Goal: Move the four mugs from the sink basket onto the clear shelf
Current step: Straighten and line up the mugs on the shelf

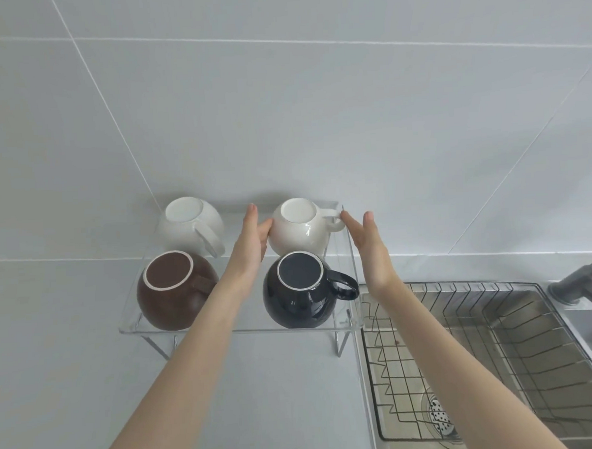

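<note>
Several mugs stand upside down on the clear shelf point(238, 325). A white mug point(188, 226) is at the back left and a second white mug point(300, 229) at the back right. In front are a brown mug point(173, 292) on the left and a black mug point(300, 292) on the right. My left hand point(251, 242) lies flat against the left side of the back right white mug, fingers straight. My right hand point(369, 244) is spread beside that mug's handle, its thumb tip at the handle. The wire sink basket point(482, 345) holds no mugs.
The steel sink point(567, 320) fills the lower right, with its drain point(440, 416) under the basket. A grey faucet point(586, 284) rises at the right edge. A tiled wall stands right behind the shelf. Pale counter spreads left of the sink.
</note>
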